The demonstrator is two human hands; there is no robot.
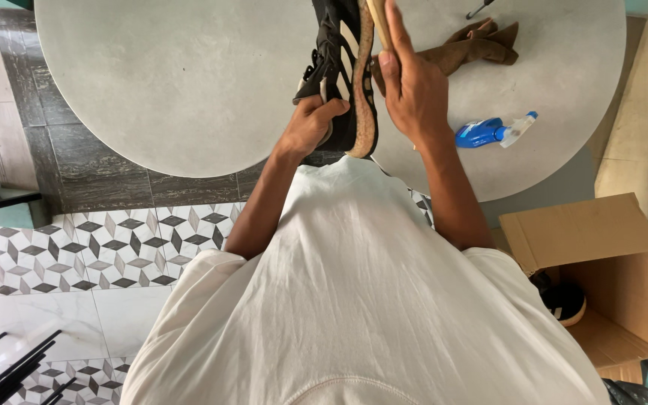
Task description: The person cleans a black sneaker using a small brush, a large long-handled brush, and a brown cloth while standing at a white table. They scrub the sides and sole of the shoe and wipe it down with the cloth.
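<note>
Head view, looking straight down: the left hand [313,124] is clamped round the heel of a black shoe [343,67] with pale stripes, holding it on edge above the round grey table [174,82], tan sole turned to the right. The right hand [410,82] grips a wooden brush [379,21] — only its pale back shows, pressed flat against the sole near the toe. By my read this is the scrubbing step, mid-sole. The next stroke calls for firm pressure along the rubber while the left hand keeps the shoe from twisting. On the table beyond lie a brown cloth [478,45] and a blue spray bottle [493,131], both apart from the hands. Down to the right, an open cardboard box [601,247] holds another shoe [564,300].
</note>
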